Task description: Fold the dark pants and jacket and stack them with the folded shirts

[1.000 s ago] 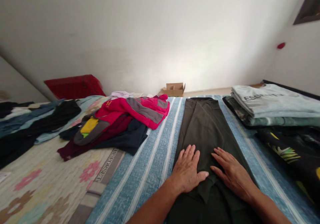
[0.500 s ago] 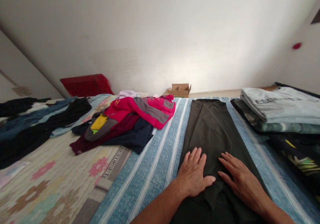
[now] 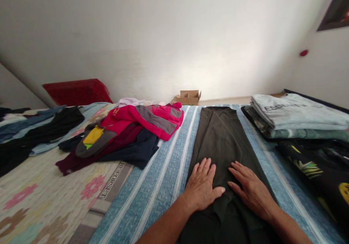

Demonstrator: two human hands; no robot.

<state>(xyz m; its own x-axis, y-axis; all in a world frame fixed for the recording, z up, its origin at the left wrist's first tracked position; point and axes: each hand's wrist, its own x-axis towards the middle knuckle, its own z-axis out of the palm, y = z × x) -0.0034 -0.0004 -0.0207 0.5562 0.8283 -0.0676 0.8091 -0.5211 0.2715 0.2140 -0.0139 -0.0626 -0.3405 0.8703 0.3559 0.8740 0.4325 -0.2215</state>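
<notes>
White wall runs behind a bed (image 3: pixel 40 207) strewn with clothes. At far left, dark garments (image 3: pixel 40 131) lie loose below a red cushion (image 3: pixel 77 91). Next comes a heap topped by a pink jacket (image 3: pixel 141 118), spilling onto the blue striped sheet (image 3: pixel 152 196). A small box (image 3: pixel 188 96) sits on the floor beyond the bed's far edge.

Right of the heap, the dark trousers (image 3: pixel 220 135) lie lengthwise on the sheet, running from the near edge to the far one. The left hand (image 3: pixel 201 186) presses palm-down on their near left part, its grip released and the fingers spread. The right hand (image 3: pixel 251 189) lies beside it, just apart, equally flat and holding nothing. The work looks like flattening the cloth along its length.

To the right, a folded stack (image 3: pixel 294 115) sits near the trousers' far end. A black printed garment (image 3: pixel 313 160) lies nearer, close to the right forearm. The heap at left is well apart from the hands, so nothing crowds the trousers themselves.
</notes>
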